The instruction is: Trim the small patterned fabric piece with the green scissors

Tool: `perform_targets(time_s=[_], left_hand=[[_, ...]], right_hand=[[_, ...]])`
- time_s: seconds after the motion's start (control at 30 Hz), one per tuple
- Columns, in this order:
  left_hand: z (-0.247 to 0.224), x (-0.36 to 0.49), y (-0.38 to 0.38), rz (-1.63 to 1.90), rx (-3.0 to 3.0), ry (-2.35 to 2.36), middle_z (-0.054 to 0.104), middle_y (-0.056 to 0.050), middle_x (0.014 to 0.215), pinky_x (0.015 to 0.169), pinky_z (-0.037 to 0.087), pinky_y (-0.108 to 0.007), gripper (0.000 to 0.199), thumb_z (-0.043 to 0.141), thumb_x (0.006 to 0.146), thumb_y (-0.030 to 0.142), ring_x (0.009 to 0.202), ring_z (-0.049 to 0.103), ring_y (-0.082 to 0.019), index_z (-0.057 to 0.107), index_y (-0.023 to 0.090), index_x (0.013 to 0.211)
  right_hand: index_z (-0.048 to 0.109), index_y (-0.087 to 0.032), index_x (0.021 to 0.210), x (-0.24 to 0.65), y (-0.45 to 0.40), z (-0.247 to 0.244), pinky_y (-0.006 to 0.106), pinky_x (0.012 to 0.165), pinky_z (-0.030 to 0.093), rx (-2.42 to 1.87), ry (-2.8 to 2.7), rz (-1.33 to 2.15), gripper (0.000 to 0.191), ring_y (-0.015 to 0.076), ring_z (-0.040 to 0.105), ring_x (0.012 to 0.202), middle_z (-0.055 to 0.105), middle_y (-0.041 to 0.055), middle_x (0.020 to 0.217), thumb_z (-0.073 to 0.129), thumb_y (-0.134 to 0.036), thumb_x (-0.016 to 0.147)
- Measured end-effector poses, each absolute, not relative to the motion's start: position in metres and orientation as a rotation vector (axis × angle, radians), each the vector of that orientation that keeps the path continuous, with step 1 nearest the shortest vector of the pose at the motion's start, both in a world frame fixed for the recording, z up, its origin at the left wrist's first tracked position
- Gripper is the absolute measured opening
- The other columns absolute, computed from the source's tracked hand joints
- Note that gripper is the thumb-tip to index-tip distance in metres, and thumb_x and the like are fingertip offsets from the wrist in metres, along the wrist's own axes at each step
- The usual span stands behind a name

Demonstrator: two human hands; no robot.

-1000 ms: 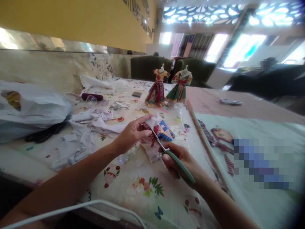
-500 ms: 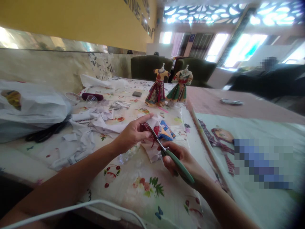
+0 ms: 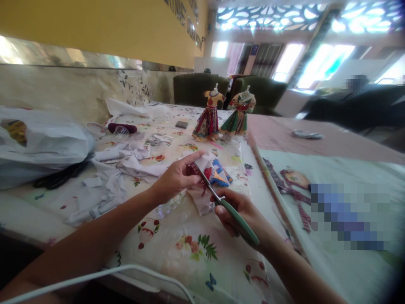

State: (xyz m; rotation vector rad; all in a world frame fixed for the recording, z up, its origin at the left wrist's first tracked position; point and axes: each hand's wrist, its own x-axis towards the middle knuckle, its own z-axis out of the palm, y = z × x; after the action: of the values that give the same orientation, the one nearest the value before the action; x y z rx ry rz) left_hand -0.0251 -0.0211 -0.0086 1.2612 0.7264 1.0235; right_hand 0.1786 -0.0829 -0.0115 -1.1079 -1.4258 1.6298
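Observation:
My left hand [image 3: 179, 177] pinches a small dark red patterned piece of fabric [image 3: 192, 169] between thumb and fingers. In my right hand [image 3: 237, 211] are green-handled scissors [image 3: 238, 221], their blades pointing up and left against the red piece. Blue, orange and white patterned fabric [image 3: 220, 174] lies just beyond the blades, beside whitish crumpled material [image 3: 202, 202]. Two small dress forms stand behind, one in a yellow and dark red dress [image 3: 209, 118], the other in a green and red dress [image 3: 238, 116].
Paper scraps [image 3: 104, 185] and a white plastic bag [image 3: 47, 143] lie at the left. A white cable [image 3: 133, 267] crosses the front. Red patterned strips [image 3: 303, 213] lie right, near a pixelated area. Dark chairs [image 3: 202, 90] stand beyond the table.
The scissor handles and my right hand have shifted very slightly. My left hand and the fabric look almost the same.

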Motion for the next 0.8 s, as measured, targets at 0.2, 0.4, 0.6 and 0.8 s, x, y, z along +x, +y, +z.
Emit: perform_targets(time_s=[0.2, 0.4, 0.6, 0.8], left_hand=[[-0.010, -0.026, -0.021, 1.034, 1.262, 0.715, 0.072, -0.006, 0.108, 0.086, 0.053, -0.030, 0.084, 0.076, 0.074, 0.016, 0.093, 0.065, -0.016, 0.045, 0.020, 0.152], [-0.010, -0.028, -0.017, 1.063, 1.284, 0.813, 0.072, -0.003, 0.098, 0.082, 0.052, -0.026, 0.078, 0.074, 0.078, 0.018, 0.085, 0.064, -0.012, 0.047, 0.020, 0.151], [-0.008, -0.027, -0.019, 1.031, 1.264, 0.767, 0.070, -0.002, 0.093, 0.080, 0.052, -0.028, 0.085, 0.077, 0.074, 0.017, 0.083, 0.064, -0.013, 0.044, 0.019, 0.153], [-0.011, -0.026, -0.021, 1.010, 1.277, 0.720, 0.069, -0.001, 0.090, 0.080, 0.051, -0.028, 0.080, 0.075, 0.075, 0.016, 0.082, 0.063, -0.013, 0.049, 0.022, 0.150]], right_hand=[[0.056, -0.018, 0.089, 0.178, -0.082, -0.015, 0.018, 0.034, 0.022, -1.101, -1.422, 1.629, 0.056, 0.0050, 0.037, 0.033, 0.046, -0.0119, 0.045, 0.082, -0.062, 0.068], [0.056, -0.017, 0.096, 0.182, -0.080, -0.020, 0.020, 0.037, 0.022, -1.112, -1.500, 1.579, 0.060, 0.0051, 0.035, 0.037, 0.046, -0.0105, 0.052, 0.079, -0.066, 0.071], [0.057, -0.017, 0.097, 0.185, -0.080, -0.018, 0.025, 0.051, 0.029, -0.992, -1.611, 1.530, 0.063, 0.0098, 0.039, 0.056, 0.048, -0.0049, 0.067, 0.075, -0.072, 0.073], [0.056, -0.018, 0.097, 0.184, -0.082, -0.022, 0.024, 0.049, 0.027, -1.010, -1.572, 1.582, 0.060, 0.0087, 0.038, 0.053, 0.046, -0.0069, 0.064, 0.076, -0.070, 0.074]])
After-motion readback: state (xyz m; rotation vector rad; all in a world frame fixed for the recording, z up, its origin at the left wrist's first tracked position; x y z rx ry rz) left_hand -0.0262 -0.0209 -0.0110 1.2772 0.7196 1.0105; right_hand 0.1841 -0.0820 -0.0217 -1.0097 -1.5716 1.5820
